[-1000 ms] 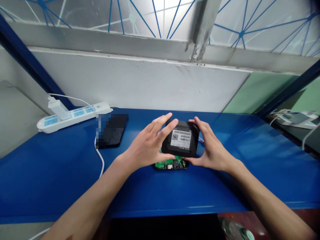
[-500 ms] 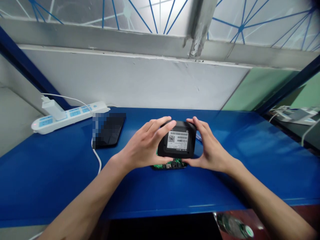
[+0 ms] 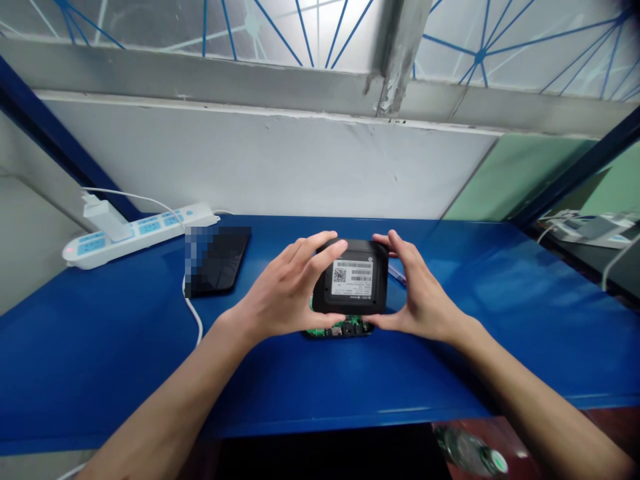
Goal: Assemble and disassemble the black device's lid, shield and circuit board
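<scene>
A black square device cover (image 3: pixel 351 279) with a white label and QR code is held between both my hands above the blue table (image 3: pixel 320 373). My left hand (image 3: pixel 283 293) grips its left side with thumb under and fingers over the top edge. My right hand (image 3: pixel 420 293) grips its right side the same way. Just below the cover lies the device's other half with a green circuit board (image 3: pixel 343 328) showing at its near edge, resting on the table. The cover hides most of that board.
A black phone (image 3: pixel 217 260) lies left of my hands with a white cable (image 3: pixel 196 319) running toward the table's front. A white power strip (image 3: pixel 140 233) with a charger plugged in sits at the back left. A white wall stands behind. Another workstation shows at far right.
The cover has shifted slightly left and squared up flatter over the circuit board half; both hands moved with it.
</scene>
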Available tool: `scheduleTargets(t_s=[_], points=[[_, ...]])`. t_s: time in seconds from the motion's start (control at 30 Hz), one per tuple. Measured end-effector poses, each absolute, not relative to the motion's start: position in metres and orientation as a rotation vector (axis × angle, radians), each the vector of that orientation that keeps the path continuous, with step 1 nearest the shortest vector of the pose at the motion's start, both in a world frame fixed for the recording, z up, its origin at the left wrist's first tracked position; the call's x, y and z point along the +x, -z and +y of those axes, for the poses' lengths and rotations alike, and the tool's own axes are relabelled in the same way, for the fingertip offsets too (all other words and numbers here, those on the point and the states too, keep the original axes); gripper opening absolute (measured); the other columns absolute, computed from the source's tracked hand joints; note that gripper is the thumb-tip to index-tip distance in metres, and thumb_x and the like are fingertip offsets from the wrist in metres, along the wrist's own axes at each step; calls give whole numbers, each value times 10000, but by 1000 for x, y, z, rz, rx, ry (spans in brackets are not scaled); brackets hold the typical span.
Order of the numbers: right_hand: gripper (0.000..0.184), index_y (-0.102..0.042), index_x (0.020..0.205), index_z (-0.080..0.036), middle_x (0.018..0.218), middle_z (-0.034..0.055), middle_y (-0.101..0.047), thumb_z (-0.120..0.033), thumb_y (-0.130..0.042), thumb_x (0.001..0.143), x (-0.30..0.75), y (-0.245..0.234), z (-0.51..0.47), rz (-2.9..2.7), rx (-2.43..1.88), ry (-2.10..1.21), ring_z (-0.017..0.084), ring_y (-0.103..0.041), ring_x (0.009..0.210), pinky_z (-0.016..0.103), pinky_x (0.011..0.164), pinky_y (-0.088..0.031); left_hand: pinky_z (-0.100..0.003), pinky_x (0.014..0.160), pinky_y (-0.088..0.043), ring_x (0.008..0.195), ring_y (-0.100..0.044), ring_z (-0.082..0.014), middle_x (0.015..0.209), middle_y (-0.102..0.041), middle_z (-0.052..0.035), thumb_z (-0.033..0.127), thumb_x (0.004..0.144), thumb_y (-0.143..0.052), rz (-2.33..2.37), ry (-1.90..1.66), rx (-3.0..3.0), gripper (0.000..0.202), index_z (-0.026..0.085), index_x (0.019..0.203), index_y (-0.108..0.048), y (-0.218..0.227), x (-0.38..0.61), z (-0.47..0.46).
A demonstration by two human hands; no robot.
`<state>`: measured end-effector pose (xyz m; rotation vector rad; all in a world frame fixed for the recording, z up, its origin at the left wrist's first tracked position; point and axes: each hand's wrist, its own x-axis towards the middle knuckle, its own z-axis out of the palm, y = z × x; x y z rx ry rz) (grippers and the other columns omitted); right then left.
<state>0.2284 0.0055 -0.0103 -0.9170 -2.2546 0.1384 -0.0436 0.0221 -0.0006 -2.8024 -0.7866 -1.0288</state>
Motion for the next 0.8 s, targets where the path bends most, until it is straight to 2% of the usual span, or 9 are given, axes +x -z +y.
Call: scheduleTargets(t_s=[0.1,0.2,0.33,0.8], points=[[1254,4,1614,-316,1572,165,-380,-470,-846,705,228,11,4,-2235,-958,-309,378,-457,1401,607,1111,-460,-563,1081,-451,1355,-465,-390,1502,-410,-201,429,731,-836,-889,1009,-2896,1039,260,1519,-181,-2,-43,19],[1329,-15,1615,-294,1558,176,-406,-511,-882,633,228,15,5,-2231,-980,-487,378,-467,1403,609,1146,-418,-566,1053,-474,1310,-496,-387,1438,-464,-177,462,696,-847,-1050,935,-3012,1079,258,1520,-180,-4,-44,14],[1328,-38,1614,-283,1529,189,-453,-542,-881,621,227,22,7,-2258,-1000,-611,377,-487,1394,614,1141,-412,-563,1011,-501,1249,-537,-383,1379,-482,-164,497,682,-840,-1220,777,-3104,1077,244,1514,-205,-4,-46,11],[1286,-37,1613,-259,1536,221,-439,-583,-840,663,225,27,9,-2399,-1031,-604,389,-480,1402,637,1124,-406,-548,1001,-485,1266,-498,-393,1370,-506,-166,603,718,-751,-1316,445,-3141,949,193,1465,-332,-1,-45,11]])
